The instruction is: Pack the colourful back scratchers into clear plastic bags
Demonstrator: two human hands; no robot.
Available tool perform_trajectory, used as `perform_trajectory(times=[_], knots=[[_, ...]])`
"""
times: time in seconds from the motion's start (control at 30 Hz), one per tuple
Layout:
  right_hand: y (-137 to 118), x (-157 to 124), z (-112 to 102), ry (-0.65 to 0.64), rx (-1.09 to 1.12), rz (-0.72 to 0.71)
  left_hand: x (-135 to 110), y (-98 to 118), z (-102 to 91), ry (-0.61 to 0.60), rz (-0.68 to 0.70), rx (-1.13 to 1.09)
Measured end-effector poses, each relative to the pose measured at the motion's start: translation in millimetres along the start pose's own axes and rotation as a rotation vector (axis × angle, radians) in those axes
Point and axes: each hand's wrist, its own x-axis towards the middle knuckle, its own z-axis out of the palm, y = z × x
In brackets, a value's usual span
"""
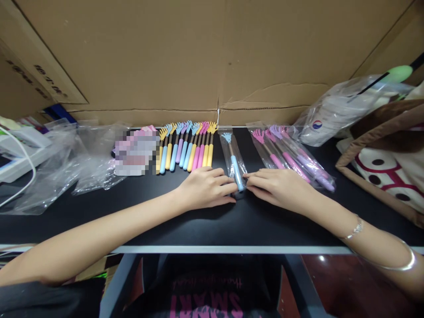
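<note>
A light-blue back scratcher with a claw-shaped head lies inside a clear plastic bag on the black desk. My left hand is at the bag's lower left, its fingers closed at the edge beside the handle's end. From the other side, my right hand pinches the bag's lower right corner; the fingertips are partly hidden. Left of the bag, several unbagged back scratchers in yellow, blue, purple and pink lie in a row. To the right, several pink and purple back scratchers rest in clear bags.
Empty clear bags lie at left beside a pixelated patch and a white device with a cable. A bagged cup and a brown-trimmed cloth bag stand at right. Cardboard walls the back. The desk's front edge is pale.
</note>
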Motion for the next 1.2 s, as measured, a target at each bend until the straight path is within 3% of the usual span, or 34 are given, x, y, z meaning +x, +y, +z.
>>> perform_trajectory(times=[0.27,0.43,0.7,1.2], knots=[[2,1,1,-0.028,0.219,0.106,3,0,5.1,-0.057,-0.326,-0.354],[1,4,6,-0.031,0.344,0.185,2,-2,4.6,-0.075,-0.451,-0.494],[1,10,15,0.053,0.551,0.287,5,1,7.4,-0.078,-0.52,-0.596],[2,11,20,0.074,0.589,0.372,7,0,9.6,-0.093,-0.573,-0.63]])
